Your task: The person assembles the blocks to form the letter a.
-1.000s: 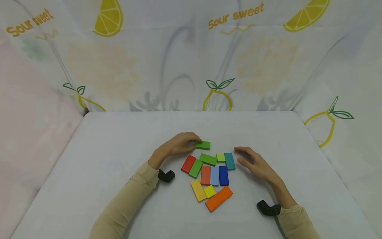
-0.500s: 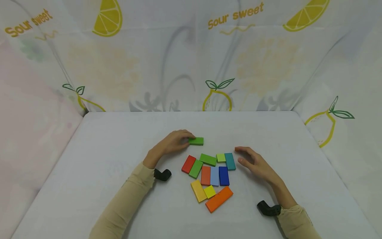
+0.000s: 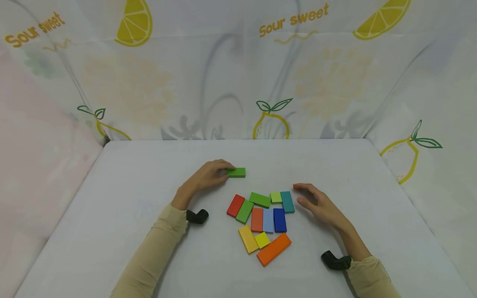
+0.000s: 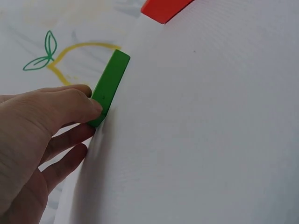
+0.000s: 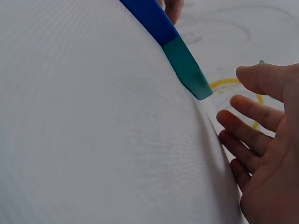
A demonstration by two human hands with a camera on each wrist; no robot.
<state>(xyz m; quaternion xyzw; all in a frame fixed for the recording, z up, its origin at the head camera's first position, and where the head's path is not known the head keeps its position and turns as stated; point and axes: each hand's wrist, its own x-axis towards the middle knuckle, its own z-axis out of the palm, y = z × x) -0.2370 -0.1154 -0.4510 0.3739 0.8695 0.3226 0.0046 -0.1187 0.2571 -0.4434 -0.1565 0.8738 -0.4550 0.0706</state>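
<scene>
My left hand (image 3: 208, 176) pinches one end of a green wooden block (image 3: 237, 172) between thumb and fingers, behind and left of the other blocks. In the left wrist view the thumb lies along the near face of this green block (image 4: 111, 84), and its far end sticks out free. My right hand (image 3: 319, 203) rests on its side on the table with relaxed fingers and holds nothing. Closest to it is a teal block (image 3: 287, 202), just left of its fingertips. The right wrist view shows that teal block (image 5: 188, 67) in line with a dark blue block (image 5: 152, 21).
Several flat blocks lie grouped mid-table: red (image 3: 235, 205), two green, lime (image 3: 275, 197), coral (image 3: 257, 219), light blue (image 3: 268, 220), yellow (image 3: 262, 240), amber (image 3: 248, 239) and orange (image 3: 274, 249). White cloth covers the table (image 3: 112, 215); a lemon-print curtain (image 3: 223, 62) hangs behind.
My left hand has moved left and slightly away toward the back, bringing the pinched green block with it, farther from the group. The right hand and the other blocks have stayed put.
</scene>
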